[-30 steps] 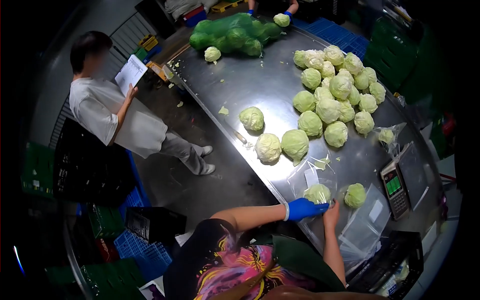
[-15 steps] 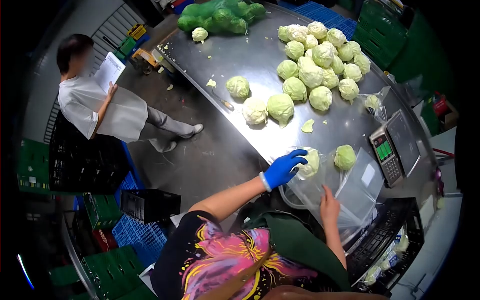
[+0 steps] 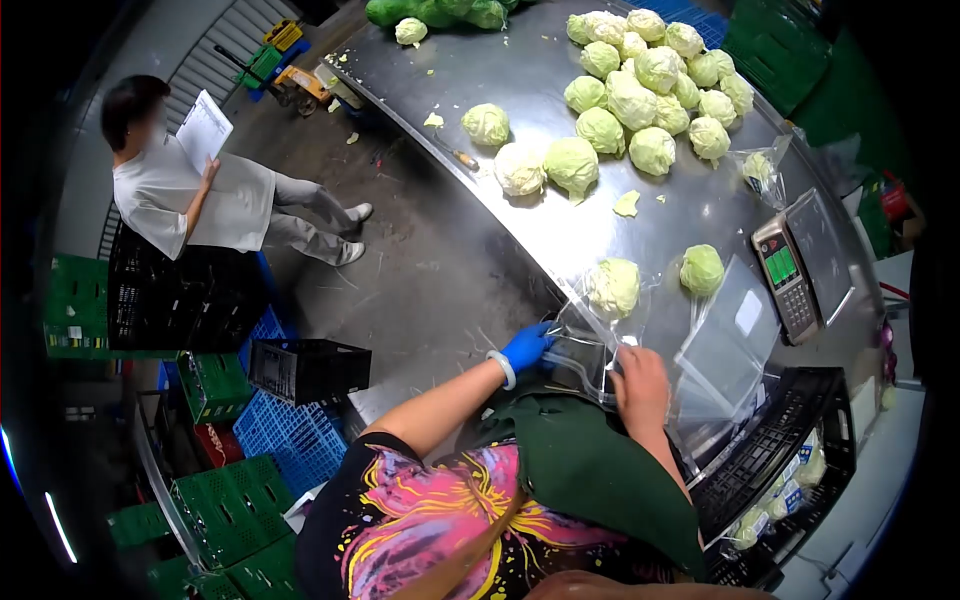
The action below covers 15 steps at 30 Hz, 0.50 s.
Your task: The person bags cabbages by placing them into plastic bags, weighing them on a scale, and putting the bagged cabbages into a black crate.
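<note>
Steel-topped, the table (image 3: 520, 80) supports a clear bag (image 3: 582, 352) and, inside near the edge, a cabbage (image 3: 613, 289). The right hand (image 3: 643, 388) (bare) pinches the bag; the gloved left hand (image 3: 527, 347) seems to pinch too, though glare blurs its fingertips, apparently spreading the film.

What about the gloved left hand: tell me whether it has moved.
Yes: the left hand has left the cabbage, back past the table's edge toward the person's body.
</note>
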Each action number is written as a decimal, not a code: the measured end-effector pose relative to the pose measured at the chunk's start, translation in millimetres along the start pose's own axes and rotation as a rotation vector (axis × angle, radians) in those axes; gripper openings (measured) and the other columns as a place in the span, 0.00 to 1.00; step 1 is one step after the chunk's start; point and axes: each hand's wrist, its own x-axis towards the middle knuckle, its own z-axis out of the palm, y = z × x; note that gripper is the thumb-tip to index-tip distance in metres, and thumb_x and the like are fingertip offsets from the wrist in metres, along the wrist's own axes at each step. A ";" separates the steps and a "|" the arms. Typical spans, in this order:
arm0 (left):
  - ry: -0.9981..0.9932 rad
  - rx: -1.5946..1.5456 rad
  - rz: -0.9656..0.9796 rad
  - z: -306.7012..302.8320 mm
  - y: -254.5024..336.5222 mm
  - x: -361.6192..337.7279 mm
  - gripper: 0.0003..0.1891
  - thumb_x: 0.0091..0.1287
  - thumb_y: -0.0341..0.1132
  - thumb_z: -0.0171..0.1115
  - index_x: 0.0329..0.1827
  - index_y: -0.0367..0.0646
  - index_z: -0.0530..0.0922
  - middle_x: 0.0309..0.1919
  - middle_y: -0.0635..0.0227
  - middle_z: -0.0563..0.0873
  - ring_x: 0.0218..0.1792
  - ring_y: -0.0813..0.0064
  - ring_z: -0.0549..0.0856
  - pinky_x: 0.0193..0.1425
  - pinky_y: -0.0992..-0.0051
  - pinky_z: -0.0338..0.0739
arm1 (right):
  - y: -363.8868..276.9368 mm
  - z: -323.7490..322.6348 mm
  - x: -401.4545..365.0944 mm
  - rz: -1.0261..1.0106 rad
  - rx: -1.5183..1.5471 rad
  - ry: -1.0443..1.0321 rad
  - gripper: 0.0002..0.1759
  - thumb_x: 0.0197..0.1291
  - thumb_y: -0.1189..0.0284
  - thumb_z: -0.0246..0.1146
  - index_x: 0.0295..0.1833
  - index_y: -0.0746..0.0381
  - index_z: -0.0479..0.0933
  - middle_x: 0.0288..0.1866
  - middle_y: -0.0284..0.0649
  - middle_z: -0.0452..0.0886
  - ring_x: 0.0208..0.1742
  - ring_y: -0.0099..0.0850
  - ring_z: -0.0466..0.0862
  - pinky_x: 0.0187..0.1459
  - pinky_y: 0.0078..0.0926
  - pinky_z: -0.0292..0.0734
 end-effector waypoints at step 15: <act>0.137 0.009 0.174 -19.9 -71.0 39.1 0.13 0.73 0.31 0.49 0.54 0.42 0.80 0.34 0.66 0.85 0.30 0.73 0.85 0.30 0.75 0.78 | -17.1 60.0 12.7 -0.261 0.419 -0.490 0.10 0.58 0.70 0.66 0.39 0.63 0.73 0.35 0.45 0.76 0.41 0.48 0.80 0.42 0.42 0.76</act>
